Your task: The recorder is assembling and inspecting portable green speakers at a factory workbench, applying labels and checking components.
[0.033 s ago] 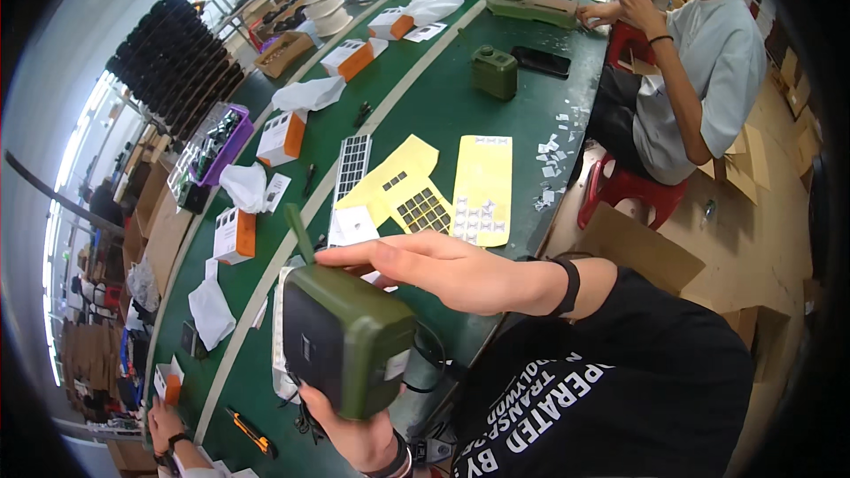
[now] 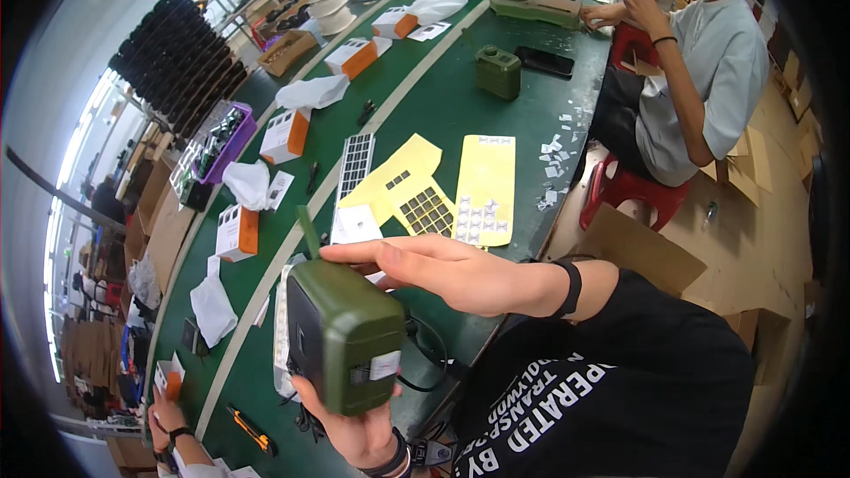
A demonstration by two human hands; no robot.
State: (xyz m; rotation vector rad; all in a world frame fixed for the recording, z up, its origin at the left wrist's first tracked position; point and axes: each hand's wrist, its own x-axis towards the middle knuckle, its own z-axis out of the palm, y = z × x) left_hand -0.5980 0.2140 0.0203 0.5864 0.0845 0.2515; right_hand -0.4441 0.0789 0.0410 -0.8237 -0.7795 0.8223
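Note:
A dark green boxy device point(image 2: 359, 327) with a black front panel and a stubby green antenna point(image 2: 308, 232) is held tilted above the table. My left hand point(image 2: 359, 429) grips it from below, thumb on the front panel's lower edge. Stretched out flat over its top is my right hand point(image 2: 443, 273), its fingertips touching beside the antenna's base; its thumb is partly hidden. A pale label point(image 2: 384, 365) shows on the device's end. Behind the device is a white tray-like piece point(image 2: 282, 336), mostly hidden. A black cable point(image 2: 443, 363) curves beside it.
Yellow sticker sheets point(image 2: 485, 186) and a gridded sheet point(image 2: 356, 164) lie beyond my hands. Farther off stand a similar green device point(image 2: 498, 73) and a black phone point(image 2: 544, 62). Orange-white boxes point(image 2: 237, 232) line the left; a utility knife point(image 2: 251, 429) lies near. A co-worker point(image 2: 699, 80) sits at right.
The green device has turned slightly in my left hand, so its labelled end shows more and its front panel less. My right hand keeps nearly the same place on top.

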